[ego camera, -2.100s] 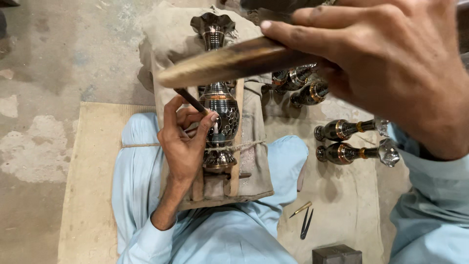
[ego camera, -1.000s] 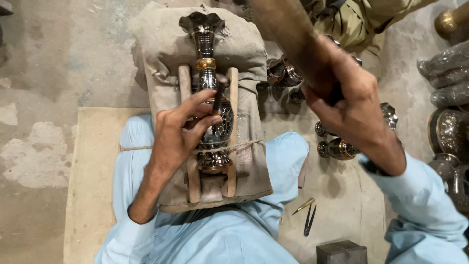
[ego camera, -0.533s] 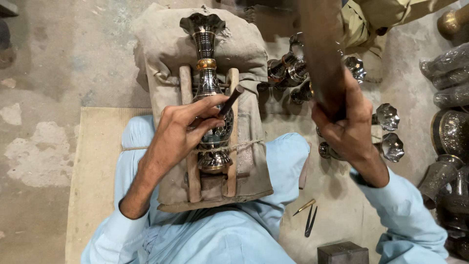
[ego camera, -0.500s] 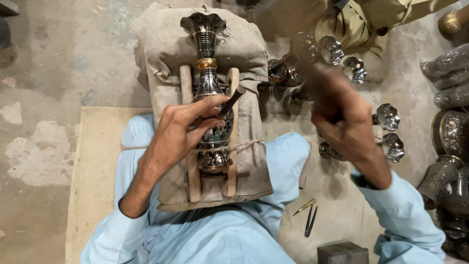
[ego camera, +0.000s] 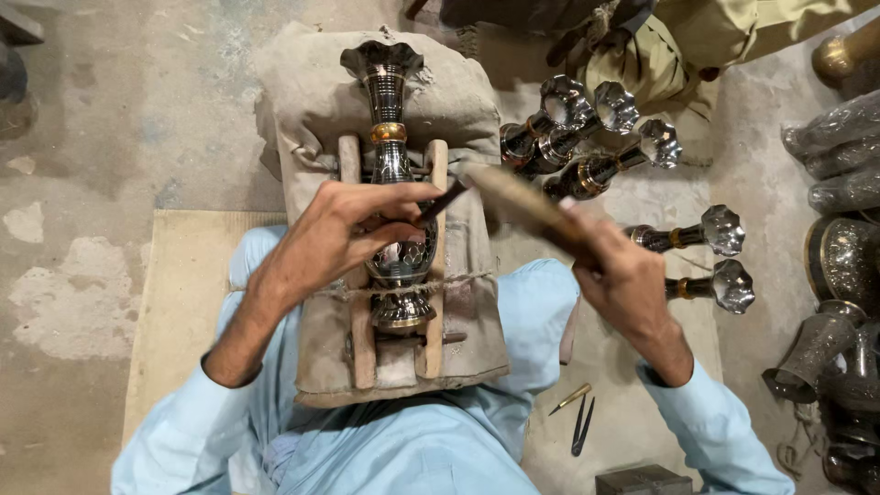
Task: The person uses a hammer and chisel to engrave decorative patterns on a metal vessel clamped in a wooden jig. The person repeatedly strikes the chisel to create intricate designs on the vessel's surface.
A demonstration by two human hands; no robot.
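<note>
Dark metal vase (ego camera: 394,211) between two wooden slats (ego camera: 353,275), on a beige padded bag (ego camera: 312,119).

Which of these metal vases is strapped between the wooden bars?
The vase lying on the padded cushion over the lap, tied with cord; the left hand rests on it. The others lie loose on the floor.

Loose light-blue clothing, long sleeves pushed up the forearms, bare hands.

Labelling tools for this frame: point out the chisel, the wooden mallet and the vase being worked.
chisel (ego camera: 438,201), head view, on the dark shaft.
wooden mallet (ego camera: 513,198), head view, on the blurred head.
vase (ego camera: 385,87), head view, on the neck below the flared mouth.
</note>
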